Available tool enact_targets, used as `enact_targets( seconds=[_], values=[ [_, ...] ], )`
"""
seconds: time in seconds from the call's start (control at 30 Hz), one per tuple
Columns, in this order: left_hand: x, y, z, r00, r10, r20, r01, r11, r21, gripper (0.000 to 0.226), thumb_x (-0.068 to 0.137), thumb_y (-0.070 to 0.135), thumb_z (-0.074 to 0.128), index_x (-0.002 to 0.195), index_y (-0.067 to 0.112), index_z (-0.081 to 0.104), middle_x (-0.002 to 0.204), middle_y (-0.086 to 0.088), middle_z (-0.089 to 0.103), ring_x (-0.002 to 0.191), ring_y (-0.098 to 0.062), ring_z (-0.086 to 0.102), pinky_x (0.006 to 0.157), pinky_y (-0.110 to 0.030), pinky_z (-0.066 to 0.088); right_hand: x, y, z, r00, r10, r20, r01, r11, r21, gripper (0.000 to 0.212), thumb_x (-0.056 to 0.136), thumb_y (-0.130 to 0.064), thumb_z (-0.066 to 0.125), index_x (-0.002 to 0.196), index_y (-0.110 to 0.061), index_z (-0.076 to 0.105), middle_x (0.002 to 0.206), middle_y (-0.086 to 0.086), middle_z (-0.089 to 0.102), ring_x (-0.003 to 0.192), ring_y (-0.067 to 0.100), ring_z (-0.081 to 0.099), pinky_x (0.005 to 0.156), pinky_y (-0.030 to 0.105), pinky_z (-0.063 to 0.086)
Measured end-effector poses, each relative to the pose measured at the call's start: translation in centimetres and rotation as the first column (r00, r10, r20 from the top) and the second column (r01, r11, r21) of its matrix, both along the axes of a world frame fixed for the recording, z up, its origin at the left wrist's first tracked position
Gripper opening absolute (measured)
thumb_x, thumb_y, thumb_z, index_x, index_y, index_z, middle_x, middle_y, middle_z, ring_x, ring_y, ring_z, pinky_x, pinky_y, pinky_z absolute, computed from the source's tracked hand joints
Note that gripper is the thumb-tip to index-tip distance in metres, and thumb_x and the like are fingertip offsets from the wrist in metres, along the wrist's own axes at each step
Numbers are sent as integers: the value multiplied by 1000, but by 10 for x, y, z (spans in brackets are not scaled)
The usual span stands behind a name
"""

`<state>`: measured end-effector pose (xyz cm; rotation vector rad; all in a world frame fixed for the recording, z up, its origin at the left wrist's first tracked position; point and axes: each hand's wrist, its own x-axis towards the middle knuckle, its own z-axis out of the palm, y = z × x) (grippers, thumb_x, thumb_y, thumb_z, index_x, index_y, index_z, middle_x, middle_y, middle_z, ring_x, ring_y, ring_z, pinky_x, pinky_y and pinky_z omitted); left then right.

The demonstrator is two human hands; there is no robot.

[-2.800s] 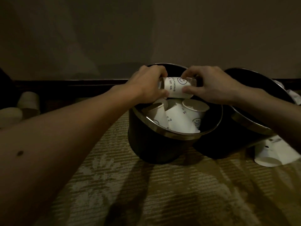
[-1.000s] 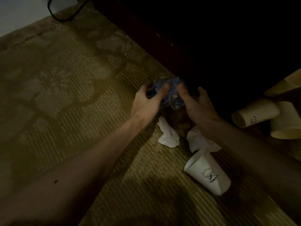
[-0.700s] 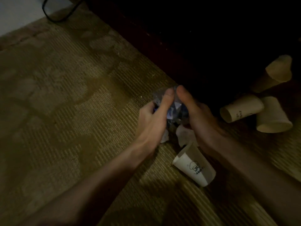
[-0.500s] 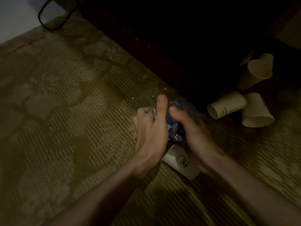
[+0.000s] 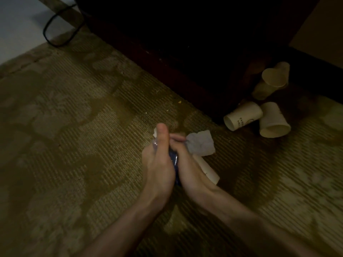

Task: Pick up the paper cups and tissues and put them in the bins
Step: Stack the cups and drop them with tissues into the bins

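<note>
Both hands are low over the patterned carpet [image 5: 78, 149], pressed close together. The left hand [image 5: 159, 164] and the right hand [image 5: 187, 169] each have fingers curled round a blue crumpled wad [image 5: 173, 160], which is squeezed between the palms with only a thin strip of it visible. A white tissue [image 5: 201, 143] lies crumpled on the carpet just beyond the right fingertips; whether they touch it cannot be told. A white scrap [image 5: 155, 132] shows beside the left thumb. A white paper cup [image 5: 207, 167] lies on its side, partly hidden under the right hand. Well to the right, beside the dark furniture base [image 5: 185, 62], three more cups lie tipped over: a printed cup [image 5: 243, 115] touching a plain cup [image 5: 272, 120], and a rear cup [image 5: 271, 82] farther back. A black cable [image 5: 53, 28] loops at upper left.
</note>
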<state>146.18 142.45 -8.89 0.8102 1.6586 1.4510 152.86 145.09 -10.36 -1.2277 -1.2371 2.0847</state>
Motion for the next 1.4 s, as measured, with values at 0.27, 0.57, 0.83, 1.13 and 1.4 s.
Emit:
enact_targets(
  seconds=[0.27,0.57,0.83,1.13,1.4],
  values=[
    [-37,-2,-12,975,154,-159,-147,988,54,71,83,65,48,53,0,52,43,-4,53,38,-18,49,38,-27,40,-21,-6,-4,987,145,-66,-150,985,-85,74,78,-84,32,130,-38,56,134,2,58,125,13,53,107,39,39],
    [-89,25,-58,929,-105,-354,0,959,-285,71,84,79,24,54,18,42,49,-2,42,44,-17,37,53,-41,44,23,75,-24,877,-76,474,-86,946,311,21,94,-37,59,83,-25,72,71,-12,68,62,-5,62,49,9,44],
    [-104,62,-96,694,-550,-464,216,775,-594,69,92,70,24,142,26,40,135,-8,56,119,-26,54,100,-51,43,39,108,-66,628,-107,771,-320,868,381,49,88,-32,68,133,-21,53,135,10,45,116,23,52,78,27,41],
    [-91,61,-114,545,-562,-622,201,808,-554,25,97,52,35,92,32,50,84,4,57,73,-18,53,65,-33,41,45,98,-85,584,-137,800,-452,764,461,34,83,-24,74,114,-12,67,119,9,57,105,17,54,79,25,42],
    [-93,63,-98,721,-510,-469,346,851,-395,42,98,47,46,65,26,58,53,10,56,51,-6,53,45,-30,39,41,99,-74,856,-151,494,-4,954,299,12,81,-25,77,81,-25,65,77,-9,69,64,-3,66,48,8,46]
  ],
)
